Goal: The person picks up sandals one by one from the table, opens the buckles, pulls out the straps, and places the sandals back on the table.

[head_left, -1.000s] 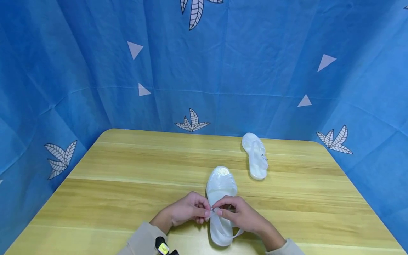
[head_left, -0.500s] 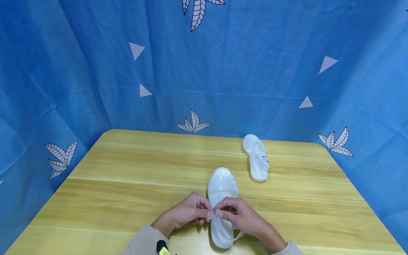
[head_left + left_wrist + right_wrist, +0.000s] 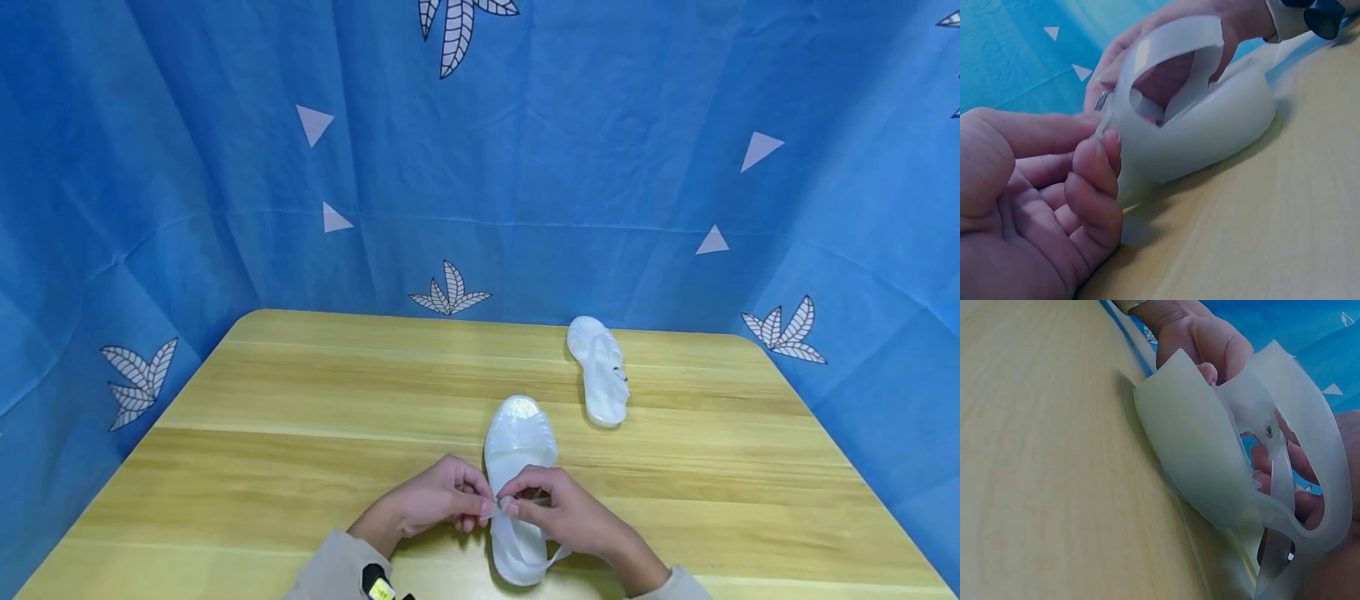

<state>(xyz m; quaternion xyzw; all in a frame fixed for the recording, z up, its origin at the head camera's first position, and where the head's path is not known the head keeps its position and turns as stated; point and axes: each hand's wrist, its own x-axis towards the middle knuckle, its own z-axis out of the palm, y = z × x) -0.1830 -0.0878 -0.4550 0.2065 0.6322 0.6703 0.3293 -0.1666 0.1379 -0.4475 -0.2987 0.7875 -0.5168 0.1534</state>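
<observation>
On the wood-grain table [image 3: 300, 400], at the nearer white sandal [image 3: 513, 462], my left hand [image 3: 442, 500] and right hand [image 3: 564, 510] both pinch the strap [image 3: 1106, 122] by the metal fitting [image 3: 1102, 100], so I should steady one, easing the other.

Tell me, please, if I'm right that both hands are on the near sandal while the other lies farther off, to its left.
Only the side is wrong: the head view shows the other sandal farther off, to the right of the near sandal.
</observation>
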